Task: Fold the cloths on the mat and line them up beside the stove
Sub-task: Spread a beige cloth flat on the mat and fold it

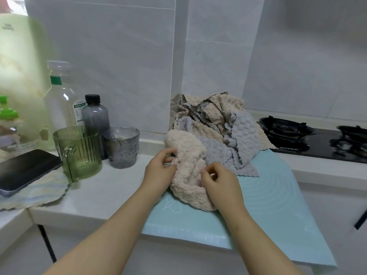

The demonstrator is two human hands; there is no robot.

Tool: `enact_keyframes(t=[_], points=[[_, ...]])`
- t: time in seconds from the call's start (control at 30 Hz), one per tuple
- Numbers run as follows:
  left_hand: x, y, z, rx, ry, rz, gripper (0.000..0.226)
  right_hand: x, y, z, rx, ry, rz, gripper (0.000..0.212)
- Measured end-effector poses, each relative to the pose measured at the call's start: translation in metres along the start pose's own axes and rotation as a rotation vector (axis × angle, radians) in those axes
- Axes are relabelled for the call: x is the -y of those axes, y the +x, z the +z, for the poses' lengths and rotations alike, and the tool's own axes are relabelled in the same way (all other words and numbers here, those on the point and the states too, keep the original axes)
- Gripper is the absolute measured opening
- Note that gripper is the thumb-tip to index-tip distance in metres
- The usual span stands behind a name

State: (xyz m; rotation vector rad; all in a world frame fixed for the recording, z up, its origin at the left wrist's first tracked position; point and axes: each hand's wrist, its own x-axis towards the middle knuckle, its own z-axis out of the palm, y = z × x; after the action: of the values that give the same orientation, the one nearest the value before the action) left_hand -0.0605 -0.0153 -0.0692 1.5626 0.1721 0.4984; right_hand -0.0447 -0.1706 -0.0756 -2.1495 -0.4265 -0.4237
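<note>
Mat (268, 211): pale blue-green, flat on the bench (111, 187), its front edge hanging over the bench lip.

Two bare forearms reach in from the bottom of the view.

Left hand (158, 173): fingers curled, pinching the left edge of a pink cloth (188, 175) between thumb and fingertips.

Right hand (220, 183): fingers curled, nipping a fold at the cloth's right side.

Pink cloth: fluffy, bunched between the two hands, its lower part resting on the mat's near-left area. Not folded.

Just behind it, a heap of cloths (210, 118), beige and grey, crumpled together at the mat's far end against the wall. A grey cloth (238, 143) drapes down the front of the heap onto the mat.

Stove (297, 139): black glass top with burners, right of the heap, set into the bench. One cloth edge lies near its left border.

Left side of the bench: a dark phone (25, 169) lies on a pale checked cloth (39, 193). Next right, a green ribbed glass (79, 151), then a grey glass (122, 145). Behind these stand a dark bottle (95, 118) with a black cap and a taller clear bottle (61, 96).

Pale tiled wall (119, 66) at the back.
</note>
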Motion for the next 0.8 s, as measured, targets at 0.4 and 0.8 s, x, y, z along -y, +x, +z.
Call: enact_keyframes(t=[0.4,0.8], points=[[0.000,-0.006,-0.007,-0.075,0.243,0.144,0.068,0.007,-0.004,-0.002,0.181,-0.126,-0.127,0.020],[-0.016,-0.017,-0.009,0.013,-0.110,0.008,0.035,0.014,-0.003,-0.003,0.190,-0.187,0.100,0.051]])
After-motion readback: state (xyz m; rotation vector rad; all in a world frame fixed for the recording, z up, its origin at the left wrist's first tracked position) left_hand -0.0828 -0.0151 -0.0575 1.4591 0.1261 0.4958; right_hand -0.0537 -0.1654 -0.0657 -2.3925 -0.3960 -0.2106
